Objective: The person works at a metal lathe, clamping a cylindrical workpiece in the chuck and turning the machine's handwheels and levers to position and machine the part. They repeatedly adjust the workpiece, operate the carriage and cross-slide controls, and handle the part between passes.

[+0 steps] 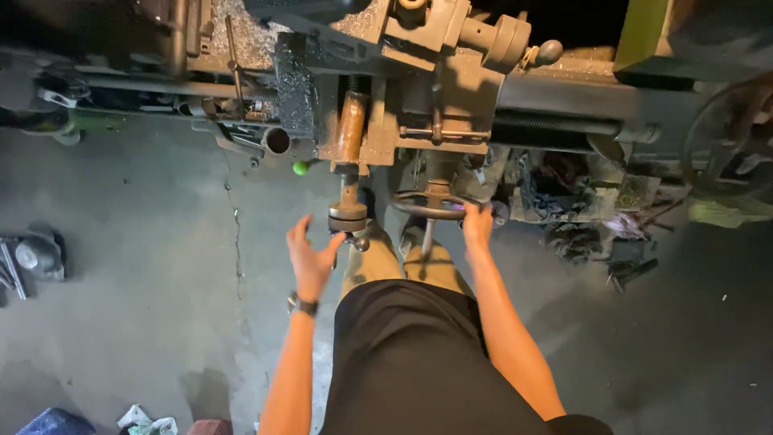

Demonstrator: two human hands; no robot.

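I stand at a metal lathe [419,89] and look down on its carriage. My right hand [478,225] grips the rim of the carriage handwheel [427,206]. My left hand [310,256], with a dark watch at the wrist, is spread open just left of the cross-slide crank handle [348,221]; its thumb is close to the small knob, and I cannot tell if it touches. A green ball knob [300,167] sticks out further left on the machine.
Metal chips cover the lathe bed [241,40]. Scrap and tools [580,209] lie heaped under the machine at right. A grey metal part [32,256] rests on the concrete floor at left. Crumpled paper [145,422] lies at the bottom edge.
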